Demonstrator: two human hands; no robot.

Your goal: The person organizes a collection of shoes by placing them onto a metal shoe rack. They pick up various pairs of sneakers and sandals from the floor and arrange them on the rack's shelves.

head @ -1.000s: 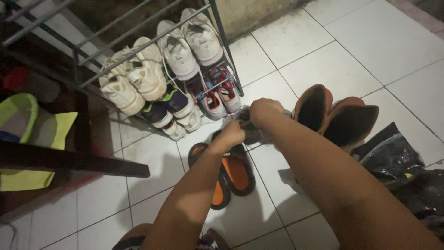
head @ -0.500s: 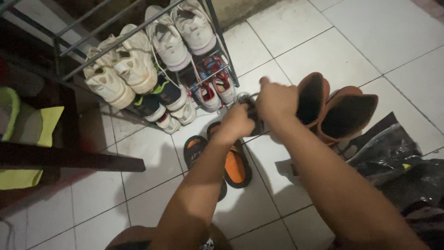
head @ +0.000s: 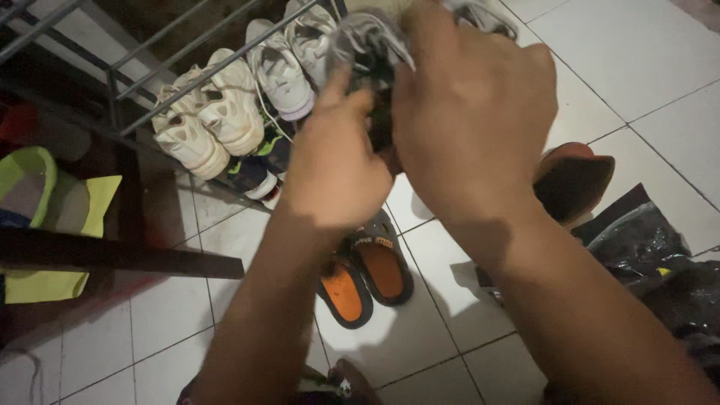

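Note:
Both my hands are raised close to the camera and grip a grey and black shoe [head: 371, 52] between them. My left hand [head: 334, 161] closes on its lower left side. My right hand [head: 472, 112] wraps over its right side and hides most of it. Below them on the white tiles lies a pair of black sandals with orange insoles [head: 367, 274]. Behind the hands a metal shoe rack [head: 120, 97] holds cream sneakers [head: 206, 120] and white sneakers [head: 281, 64].
A brown pair of shoes [head: 574, 180] lies on the tiles to the right. A black plastic bag [head: 649, 247] sits at the right edge. A dark wooden bar [head: 112, 255] and yellow-green cloth [head: 45, 217] are at the left.
My hands have lifted the dark shoe from the floor beside the rack up toward the camera. The view has closed in on the rack and sandals.

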